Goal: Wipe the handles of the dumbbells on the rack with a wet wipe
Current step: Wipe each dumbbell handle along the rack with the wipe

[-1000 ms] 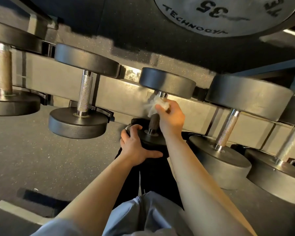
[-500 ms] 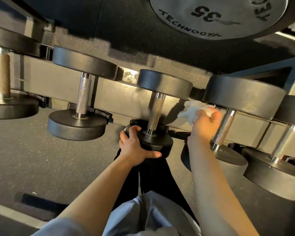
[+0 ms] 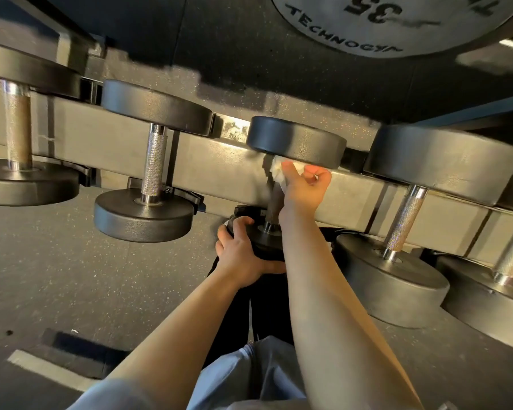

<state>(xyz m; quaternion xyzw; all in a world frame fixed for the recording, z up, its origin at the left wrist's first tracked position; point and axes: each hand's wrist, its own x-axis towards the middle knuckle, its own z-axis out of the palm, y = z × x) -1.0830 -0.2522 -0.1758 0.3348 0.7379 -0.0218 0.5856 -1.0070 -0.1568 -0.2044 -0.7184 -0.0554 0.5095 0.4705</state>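
Our right hand [image 3: 304, 187] pinches the soft, limp wet wipe [image 3: 279, 173] around the middle dumbbell [image 3: 296, 142] handle's top on the rack [image 3: 219, 167]; our left hand [image 3: 242, 255] grips its heavy, rigid near head to steady it

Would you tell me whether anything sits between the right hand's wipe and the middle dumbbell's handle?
Nothing visible does. The right hand already presses the wet wipe against the top of the handle, while the left hand grips the near head.
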